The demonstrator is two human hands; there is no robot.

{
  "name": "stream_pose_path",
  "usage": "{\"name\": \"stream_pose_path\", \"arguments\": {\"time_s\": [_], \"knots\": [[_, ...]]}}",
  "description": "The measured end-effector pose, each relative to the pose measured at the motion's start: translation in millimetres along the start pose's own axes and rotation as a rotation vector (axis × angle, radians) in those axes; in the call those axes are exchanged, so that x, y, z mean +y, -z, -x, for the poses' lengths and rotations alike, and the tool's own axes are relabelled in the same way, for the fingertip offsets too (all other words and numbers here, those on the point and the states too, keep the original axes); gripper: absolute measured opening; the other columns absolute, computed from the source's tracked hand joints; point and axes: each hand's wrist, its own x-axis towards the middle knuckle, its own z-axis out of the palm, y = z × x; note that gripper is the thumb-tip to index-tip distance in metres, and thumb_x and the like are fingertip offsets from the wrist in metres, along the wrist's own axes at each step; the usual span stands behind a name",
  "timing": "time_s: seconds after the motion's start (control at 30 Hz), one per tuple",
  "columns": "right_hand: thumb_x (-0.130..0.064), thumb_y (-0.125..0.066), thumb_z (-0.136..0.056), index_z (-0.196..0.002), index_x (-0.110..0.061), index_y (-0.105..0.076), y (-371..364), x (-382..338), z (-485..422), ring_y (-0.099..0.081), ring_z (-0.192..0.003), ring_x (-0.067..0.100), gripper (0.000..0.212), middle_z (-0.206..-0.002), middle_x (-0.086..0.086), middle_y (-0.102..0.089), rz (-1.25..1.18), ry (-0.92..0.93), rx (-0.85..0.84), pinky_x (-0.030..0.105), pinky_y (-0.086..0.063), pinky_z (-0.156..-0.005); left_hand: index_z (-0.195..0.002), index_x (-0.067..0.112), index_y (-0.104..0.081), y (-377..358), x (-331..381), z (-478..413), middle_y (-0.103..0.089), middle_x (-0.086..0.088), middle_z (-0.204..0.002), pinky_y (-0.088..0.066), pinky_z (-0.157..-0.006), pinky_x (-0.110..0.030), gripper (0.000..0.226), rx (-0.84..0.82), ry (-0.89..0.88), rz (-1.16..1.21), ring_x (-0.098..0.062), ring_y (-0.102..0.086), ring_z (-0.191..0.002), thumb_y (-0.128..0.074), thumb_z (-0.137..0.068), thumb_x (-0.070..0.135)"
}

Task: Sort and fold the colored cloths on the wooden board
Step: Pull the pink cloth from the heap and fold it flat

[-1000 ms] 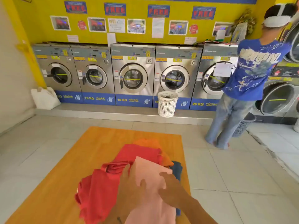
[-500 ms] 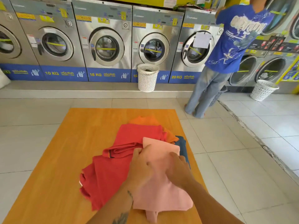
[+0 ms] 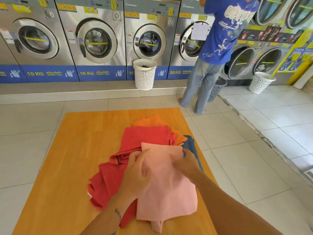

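A pile of cloths lies on the wooden board (image 3: pixel 76 150) on the floor. On top is a pink cloth (image 3: pixel 166 187), spread flat. Under it lie a red cloth (image 3: pixel 145 138), an orange cloth (image 3: pixel 152 122) at the far side and a blue cloth (image 3: pixel 191 144) at the right. My left hand (image 3: pixel 137 173) grips the pink cloth's far left edge. My right hand (image 3: pixel 186 162) holds its far right corner, fingers curled on the fabric.
A row of washing machines (image 3: pixel 96 39) lines the far wall on a raised step. A white basket (image 3: pixel 144 74) stands before them. A person in a blue shirt (image 3: pixel 221 34) stands at the right, with a second white basket (image 3: pixel 260 82) and a dark basket (image 3: pixel 216 89) nearby.
The camera has tilted down and closer. My hands have slid apart along the pink cloth's far edge, left hand to the left edge, right hand to the right corner.
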Motion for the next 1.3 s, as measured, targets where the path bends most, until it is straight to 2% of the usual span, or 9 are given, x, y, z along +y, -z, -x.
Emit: {"name": "stream_pose_path", "arguments": {"time_s": [0.17,0.27,0.37,0.47,0.6,0.9,1.1,1.2,1.3], "knots": [[-0.029,-0.056,-0.092,-0.109,-0.031,-0.059,4.7,-36.9,15.0,-0.06,-0.072,0.011,0.017,-0.077,-0.007,-0.061,0.155,0.277,-0.057,0.025,-0.044,-0.058,-0.149,0.029,-0.031,15.1,3.4,-32.5,-0.028,0.0,-0.145,-0.035,-0.11,-0.042,0.07,0.016,-0.091,-0.329,-0.019,-0.031,-0.134,-0.051,-0.083,0.026],[-0.017,-0.063,-0.089,-0.112,-0.033,-0.063,16.8,-73.7,21.2,-0.062,-0.076,0.01,0.029,-0.085,-0.007,-0.068,0.259,0.475,-0.157,0.021,-0.049,-0.065,-0.15,0.029,-0.03,23.4,14.0,-56.1,-0.033,-0.001,-0.146,-0.035,-0.109,-0.047,0.069,0.032,-0.195,-0.34,-0.022,-0.034,-0.135,-0.049,-0.083,0.03],[-0.011,-0.067,-0.082,-0.139,-0.029,-0.049,21.5,-102.1,5.1,-0.062,-0.097,0.02,0.063,-0.11,-0.001,-0.067,0.392,0.551,-0.195,0.035,-0.052,-0.077,-0.154,0.029,-0.017,31.5,22.7,-71.2,-0.038,0.001,-0.15,-0.033,-0.112,-0.043,0.077,0.052,-0.138,-0.233,-0.021,-0.036,-0.137,-0.053,-0.086,0.03],[-0.03,-0.069,-0.081,-0.149,-0.033,-0.025,21.2,-96.3,-16.0,-0.057,-0.117,0.031,0.081,-0.125,0.002,-0.06,0.579,0.486,-0.114,0.045,-0.047,-0.094,-0.156,0.029,0.0,34.7,22.7,-70.9,-0.04,-0.004,-0.149,-0.035,-0.11,-0.041,0.09,-0.076,-0.027,-0.291,-0.025,-0.04,-0.134,-0.057,-0.086,0.024],[-0.043,-0.065,-0.084,-0.149,-0.029,-0.021,19.0,-45.8,-12.8,-0.037,-0.137,0.033,0.081,-0.146,0.007,-0.042,0.641,0.248,-0.014,0.054,-0.033,-0.109,-0.153,0.035,0.006,28.4,11.6,-61.1,-0.039,-0.004,-0.146,-0.038,-0.106,-0.046,0.086,-0.261,0.022,-0.372,-0.028,-0.043,-0.13,-0.048,-0.086,0.026],[-0.032,-0.054,-0.09,-0.15,-0.019,-0.023,-3.6,29.7,25.5,-0.034,-0.138,0.036,0.068,-0.15,0.014,-0.034,0.27,-0.097,0.122,0.049,-0.033,-0.107,-0.152,0.037,-0.014,10.9,12.9,-83.4,-0.031,-0.008,-0.15,-0.038,-0.103,-0.048,0.07,-0.301,0.326,-0.341,-0.036,-0.041,-0.133,-0.043,-0.09,0.053],[-0.027,-0.067,-0.084,-0.155,-0.018,-0.016,7.3,16.7,16.0,-0.045,-0.13,0.037,0.087,-0.152,0.013,-0.035,-0.13,-0.283,0.121,0.045,-0.046,-0.09,-0.151,0.043,-0.018,19.0,18.2,-83.9,-0.031,0.007,-0.158,-0.03,-0.115,-0.043,0.079,-0.345,0.294,-0.071,-0.024,-0.028,-0.146,-0.056,-0.083,0.031],[-0.022,-0.073,-0.075,-0.156,-0.022,-0.006,5.4,8.3,13.7,-0.05,-0.118,0.035,0.105,-0.144,0.013,-0.041,-0.253,-0.368,0.012,0.049,-0.048,-0.096,-0.151,0.037,-0.029,22.7,22.8,-73.7,-0.031,0.014,-0.156,-0.024,-0.117,-0.034,0.074,-0.288,0.204,0.006,-0.014,-0.025,-0.146,-0.054,-0.084,0.017],[-0.007,-0.07,-0.07,-0.153,-0.015,-0.019,5.1,-5.5,10.9,-0.053,-0.108,0.031,0.098,-0.125,0.008,-0.047,-0.319,-0.327,-0.052,0.045,-0.053,-0.087,-0.147,0.037,-0.038,31.8,19.9,-62.4,-0.038,0.018,-0.152,-0.026,-0.113,-0.026,0.069,-0.212,0.137,0.056,-0.007,-0.031,-0.142,-0.053,-0.085,0.011]]}}
